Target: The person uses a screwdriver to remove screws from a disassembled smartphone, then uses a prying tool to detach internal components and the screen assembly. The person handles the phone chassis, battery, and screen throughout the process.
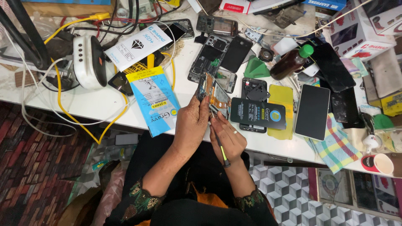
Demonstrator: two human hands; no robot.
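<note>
My left hand (190, 123) grips an opened phone (214, 93) with its back cover off, tilted up over the front edge of the white table (100, 104). Circuit parts and an orange patch show inside it. My right hand (228, 140) holds a thin screwdriver (220, 148) with a dark and green handle. Its tip points up at the lower edge of the phone. Both hands sit close together just in front of my lap.
Several dismantled phones (207, 56) and dark screens (313, 111) lie across the table. A brown bottle with a green cap (291, 62), a blue packet (155, 104), a black battery pack (257, 113), a white device (88, 60) with yellow cable and a checked cloth (335, 146) surround the hands.
</note>
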